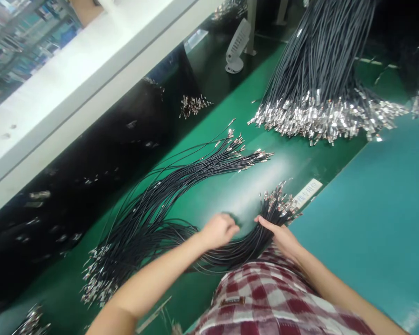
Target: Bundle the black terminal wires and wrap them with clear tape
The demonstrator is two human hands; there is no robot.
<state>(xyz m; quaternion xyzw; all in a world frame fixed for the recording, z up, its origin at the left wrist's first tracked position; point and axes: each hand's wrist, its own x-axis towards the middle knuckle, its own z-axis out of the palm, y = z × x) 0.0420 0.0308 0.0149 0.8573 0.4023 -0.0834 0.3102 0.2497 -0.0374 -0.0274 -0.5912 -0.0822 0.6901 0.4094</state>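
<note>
Close to my body, my right hand (281,237) is wrapped round a thick bundle of black wires (246,251), just below the metal terminals (281,202) at its right end. My thumb lies across the top of the wires. My left hand (220,230) is curled closed above the same bundle, to the left of my right hand. Its fingertips are turned under, so what they hold, if anything, is hidden. The bundle sweeps left across the green tabletop (209,200) towards a cluster of terminals (99,277) at the lower left.
A second black wire bunch (195,174) lies beyond my hands. A large wire bundle (321,60) with silvery terminals lies at the upper right. A white shelf edge (84,83) crosses the upper left. A small white fan (238,46) and a label strip (307,193) are also there.
</note>
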